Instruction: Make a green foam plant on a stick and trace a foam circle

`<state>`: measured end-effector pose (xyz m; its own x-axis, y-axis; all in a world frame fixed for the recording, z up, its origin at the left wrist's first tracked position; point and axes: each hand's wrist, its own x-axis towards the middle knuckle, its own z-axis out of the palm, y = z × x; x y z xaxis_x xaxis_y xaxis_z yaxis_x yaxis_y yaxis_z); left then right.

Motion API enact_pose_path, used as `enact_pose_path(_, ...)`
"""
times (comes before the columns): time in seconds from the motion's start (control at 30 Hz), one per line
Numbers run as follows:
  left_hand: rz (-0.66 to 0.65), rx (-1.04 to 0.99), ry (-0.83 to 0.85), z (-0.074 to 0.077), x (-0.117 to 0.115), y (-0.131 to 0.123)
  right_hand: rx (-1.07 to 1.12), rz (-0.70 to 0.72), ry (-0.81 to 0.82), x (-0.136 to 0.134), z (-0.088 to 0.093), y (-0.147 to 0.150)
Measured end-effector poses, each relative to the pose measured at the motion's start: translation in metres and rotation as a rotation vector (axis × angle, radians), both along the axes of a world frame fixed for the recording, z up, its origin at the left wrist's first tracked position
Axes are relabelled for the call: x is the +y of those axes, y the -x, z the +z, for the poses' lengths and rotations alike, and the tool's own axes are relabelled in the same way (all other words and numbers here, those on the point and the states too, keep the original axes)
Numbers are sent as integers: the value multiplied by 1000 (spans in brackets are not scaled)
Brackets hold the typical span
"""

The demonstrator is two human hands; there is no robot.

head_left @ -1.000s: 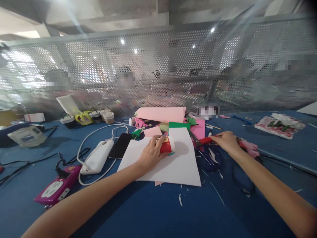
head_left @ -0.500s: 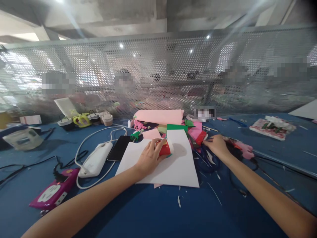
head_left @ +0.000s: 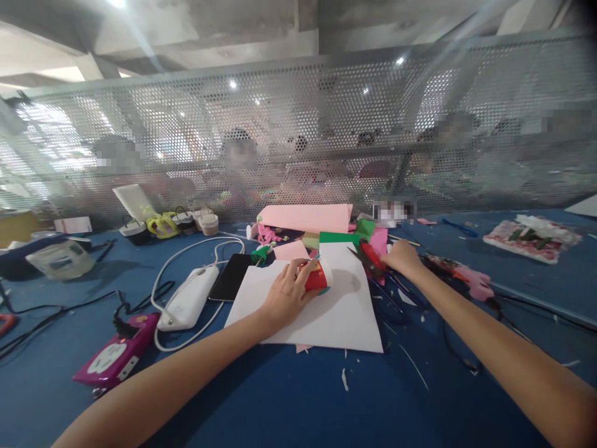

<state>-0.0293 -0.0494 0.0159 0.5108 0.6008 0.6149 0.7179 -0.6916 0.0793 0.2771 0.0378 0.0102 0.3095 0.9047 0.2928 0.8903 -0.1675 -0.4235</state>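
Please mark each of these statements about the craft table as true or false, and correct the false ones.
1. The left hand grips a red cup lying on white paper. True.
2. The right hand rests flat on the black phone. False: it is at the red-handled scissors, far from the phone.
3. A white power bank lies left of the phone. True.
4. The table is yellow. False: it is blue.
5. A pink sheet lies behind the white paper. True.
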Motion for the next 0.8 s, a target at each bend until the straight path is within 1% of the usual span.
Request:
enact_pose_path(0.07,7,-93,-30,6,1,2,25,-36,-6,-3,4,5)
enact_pose_path(0.13,58,-224,-27,20,4,6,17,-32,-9,-8,8,9)
enact_pose_path(0.17,99,-291,6,29,7,9,13,-19,-25,-10,11,10)
enact_pose_path(0.2,144,-340,69,39,10,13,9,-9,-46,-13,14,11)
enact_pose_path(0.27,214,-400,257,57,15,19,6,-13,-102,-19,21,13)
enact_pose_path(0.3,222,-427,334,62,17,22,11,-15,-140,-22,24,13)
enact_pose_path(0.33,202,-428,379,65,18,23,17,-15,-182,-26,28,14)
enact_pose_path(0.37,173,-402,410,64,18,23,44,6,-243,-29,31,15)
enact_pose_path(0.43,87,-291,437,54,16,20,112,89,-311,-39,36,21)
enact_pose_path(0.47,42,-212,450,46,15,17,209,193,-345,-46,38,25)
enact_pose_path(0.5,32,-152,437,38,13,14,324,315,-362,-53,39,30)
enact_pose_path(0.53,23,-108,387,31,11,11,423,430,-363,-60,41,35)
enact_pose_path(0.57,7,-87,314,25,10,9,475,496,-365,-68,41,41)
enact_pose_path(0.6,-6,-69,230,21,8,7,484,512,-366,-76,42,47)
enact_pose_path(0.63,-21,-48,140,18,7,6,480,484,-393,-84,42,52)
enact_pose_path(0.67,-38,-27,54,18,6,5,514,464,-432,-90,42,57)
enact_pose_path(0.7,-55,-4,-24,18,3,5,579,501,-435,-96,42,62)
enact_pose_path(0.8,-104,63,-198,18,-6,3,925,685,-360,-110,38,75)
